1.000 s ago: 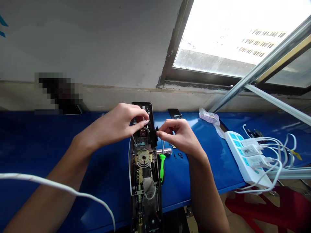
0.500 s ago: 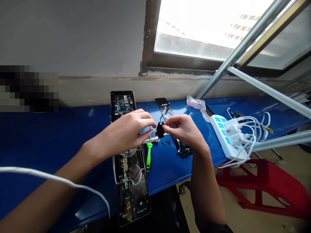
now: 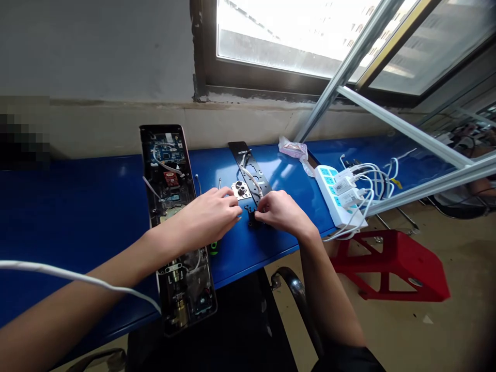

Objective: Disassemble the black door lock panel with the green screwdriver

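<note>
My right hand (image 3: pixel 284 213) pinches a small black part (image 3: pixel 253 221) low over the blue table. To its left, my left hand (image 3: pixel 217 211) has its fingers curled and bunched; whatever they hold, if anything, is hidden. Beneath that hand the green handle of a screwdriver (image 3: pixel 213 248) shows in part. My left forearm crosses a long open casing (image 3: pixel 194 178) containing circuit boards, wires and brass fittings. Between the hands and the wall lie a silver plate with a round black piece (image 3: pixel 242 190) and a long black panel (image 3: pixel 237 150) with a cable on it. Small black screws (image 3: pixel 248 208) lie near my right fingers.
A white power strip (image 3: pixel 329 194) with several plugs and cables stands at the right, near a plastic bag (image 3: pixel 293 149). Metal frame bars (image 3: pixel 403 126) slant across the right side. Below are a red stool (image 3: pixel 391 258) and a chair armrest (image 3: pixel 296 289). A white cable (image 3: pixel 77 277) crosses my left forearm.
The view has shifted left in the picture. My left hand has come away from the black part, and my right hand has lowered it towards the table.
</note>
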